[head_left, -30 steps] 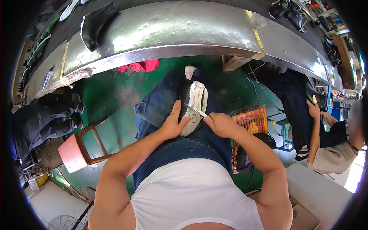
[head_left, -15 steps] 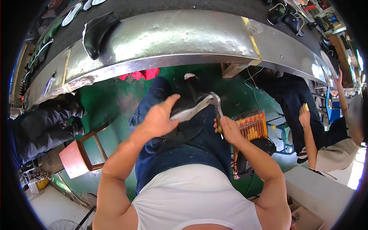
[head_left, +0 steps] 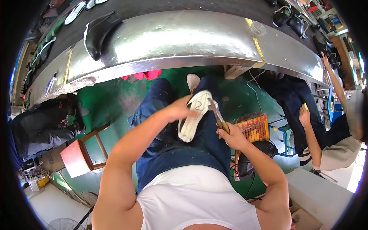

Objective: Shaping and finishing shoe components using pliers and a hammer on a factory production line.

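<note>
A black shoe upper lies bottom up across my thighs, its pale whitish underside facing me with a dark squiggle on it. My left hand is closed round its left side, the fingers reaching over the edge. In my right hand is a pair of metal pincers with a curved head and yellowish handles. The pincers' head is at the right edge of the shoe's underside, near the far end; whether it bites the material cannot be made out.
A metal-edged bench runs ahead, with a black boot and a clear cup on it. A reddish stool stands left; a seat with a beaded cover is at right. Another person sits at far right.
The shoe has been turned so its underside faces up toward me and points lengthwise. My left hand shifted right and up; the pincers moved slightly down with my right hand.
</note>
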`<state>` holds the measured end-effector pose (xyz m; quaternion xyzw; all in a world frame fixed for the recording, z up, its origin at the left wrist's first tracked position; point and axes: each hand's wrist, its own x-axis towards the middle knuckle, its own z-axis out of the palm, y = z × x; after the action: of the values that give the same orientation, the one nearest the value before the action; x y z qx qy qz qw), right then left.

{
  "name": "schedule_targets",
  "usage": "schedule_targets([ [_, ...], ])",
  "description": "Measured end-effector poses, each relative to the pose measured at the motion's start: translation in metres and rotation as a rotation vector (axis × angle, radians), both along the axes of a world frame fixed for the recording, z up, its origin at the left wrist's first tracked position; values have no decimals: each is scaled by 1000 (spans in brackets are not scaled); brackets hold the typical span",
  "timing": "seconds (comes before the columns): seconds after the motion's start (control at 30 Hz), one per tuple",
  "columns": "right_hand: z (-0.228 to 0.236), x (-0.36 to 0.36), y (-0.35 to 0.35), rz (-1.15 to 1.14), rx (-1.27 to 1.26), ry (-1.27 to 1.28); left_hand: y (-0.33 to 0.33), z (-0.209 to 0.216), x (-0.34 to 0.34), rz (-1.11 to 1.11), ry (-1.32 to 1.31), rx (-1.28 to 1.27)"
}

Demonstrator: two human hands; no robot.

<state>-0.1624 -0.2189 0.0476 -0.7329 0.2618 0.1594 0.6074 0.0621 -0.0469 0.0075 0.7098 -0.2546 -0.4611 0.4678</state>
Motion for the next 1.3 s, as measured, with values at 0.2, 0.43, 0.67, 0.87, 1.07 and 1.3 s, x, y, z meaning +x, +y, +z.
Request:
schedule_targets([
  [0.2, 40, 11, -2, 387, -145, 40, 50, 15, -46, 96, -451, 45],
  [0.43, 43, 22, -9, 514, -286, 6, 48, 7, -64, 292, -679, -285],
  [0.67, 59, 31, -8, 641, -464, -4, 46, 9, -67, 252, -731, -323],
  [0.87, 93, 77, -12, 792, -448, 284, 48, 11, -68, 205, -722, -346],
  [1.07, 100, 104, -3, 899, -540, 319, 39, -78, -68, 477, -230, -283],
  [1.3, 31, 76, 10, 627, -489, 60, 46, -45, -63, 430, 537, -509],
])
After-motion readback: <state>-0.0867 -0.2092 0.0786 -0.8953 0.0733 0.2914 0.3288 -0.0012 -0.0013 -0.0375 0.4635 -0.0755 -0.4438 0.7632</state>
